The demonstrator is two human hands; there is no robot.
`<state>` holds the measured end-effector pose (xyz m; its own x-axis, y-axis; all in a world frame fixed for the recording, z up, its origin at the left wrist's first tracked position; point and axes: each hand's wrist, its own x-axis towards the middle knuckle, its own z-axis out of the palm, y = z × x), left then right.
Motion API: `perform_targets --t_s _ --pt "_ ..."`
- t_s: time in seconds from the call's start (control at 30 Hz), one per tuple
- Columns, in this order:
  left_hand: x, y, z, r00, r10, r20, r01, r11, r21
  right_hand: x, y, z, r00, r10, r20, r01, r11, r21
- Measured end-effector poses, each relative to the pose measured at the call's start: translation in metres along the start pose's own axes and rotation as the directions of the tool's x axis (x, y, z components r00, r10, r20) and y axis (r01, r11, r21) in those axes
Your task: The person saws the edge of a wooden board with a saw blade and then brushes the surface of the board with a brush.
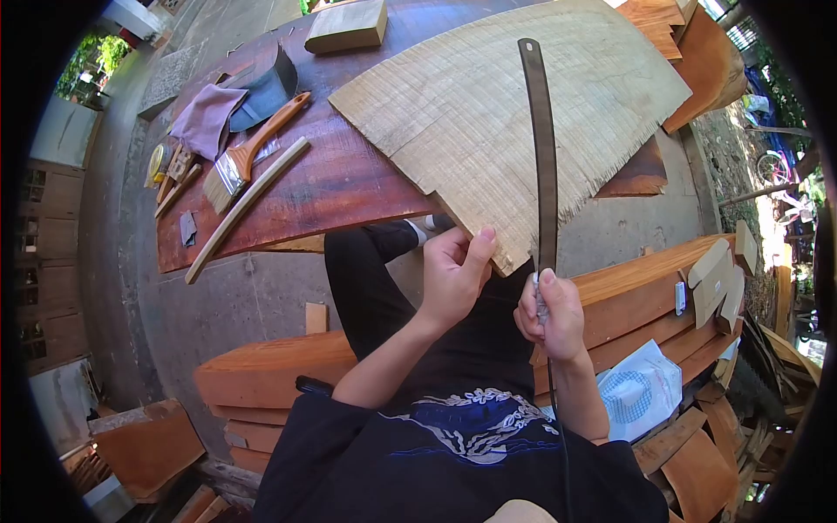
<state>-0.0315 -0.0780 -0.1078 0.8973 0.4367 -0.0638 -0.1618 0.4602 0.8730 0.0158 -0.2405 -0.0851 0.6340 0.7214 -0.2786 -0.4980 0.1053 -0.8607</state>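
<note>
My left hand grips the narrow near end of a pale, rough-sawn wooden board, thumb on top and fingers beneath. The board lies on the reddish-brown table and juts out over its near edge; its right edge is ragged and splintered. My right hand is closed around the wrapped grip of a long, flat, dark saw blade. A slot shows near the blade's far tip. The blade points away from me and lies across the board in view; whether it touches the wood I cannot tell.
The dark reddish table carries a paintbrush, a curved wooden strip, a purple cloth and a wood block. Stacked planks lie on both sides of me. A white plastic bag rests at the right.
</note>
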Motion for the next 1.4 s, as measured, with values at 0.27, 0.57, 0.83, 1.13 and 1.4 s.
perform_targets --t_s 0.27,0.57,0.83,1.13,1.4 --pt "0.001 0.008 0.006 1.0 0.021 -0.015 -0.019 0.996 0.09 0.005 0.004 0.008 0.963 -0.229 -0.139 0.129 0.851 -0.509" --pt "-0.002 -0.003 0.001 1.0 0.008 -0.004 -0.008 1.0 -0.015 0.005 -0.001 0.014 0.887 -0.46 -0.047 0.214 0.499 -0.84" --pt "-0.002 0.004 0.008 0.999 0.004 -0.036 0.001 0.99 0.139 0.006 0.002 0.009 0.863 -0.505 -0.007 0.242 0.425 -0.872" --pt "-0.004 0.002 0.006 0.998 0.069 -0.01 -0.067 0.988 0.137 0.008 -0.009 0.009 0.878 -0.478 0.03 0.255 0.413 -0.874" --pt "-0.003 -0.001 0.0 0.999 0.044 0.019 -0.046 0.997 0.059 0.0 -0.007 0.002 0.895 -0.443 0.053 0.242 0.382 -0.892"
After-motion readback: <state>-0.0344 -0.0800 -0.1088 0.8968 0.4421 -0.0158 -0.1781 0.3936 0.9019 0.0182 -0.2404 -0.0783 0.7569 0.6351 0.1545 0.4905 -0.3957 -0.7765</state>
